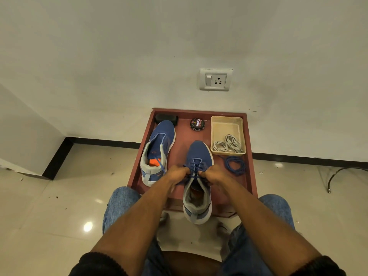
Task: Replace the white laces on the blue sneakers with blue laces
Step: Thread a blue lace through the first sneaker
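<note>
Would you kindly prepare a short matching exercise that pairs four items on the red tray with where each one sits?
Things:
1. white laces
2. spare blue lace
3. polish tin
4. unlaced sneaker

Places:
A. left side of the tray
B. coiled just in front of the basket
C. inside the basket
D. far edge, between the sneaker toe and the basket

Pairs: 1-C, 2-B, 3-D, 4-A

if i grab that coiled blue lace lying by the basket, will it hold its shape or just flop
Probably flop. The coiled blue lace is thin cord in loose, uneven loops with nothing visibly tying it, so lifting one strand would likely let the coil unravel and dangle. It looks very light, and a push would likely smear the loops across the tray rather than slide them as one.
</note>
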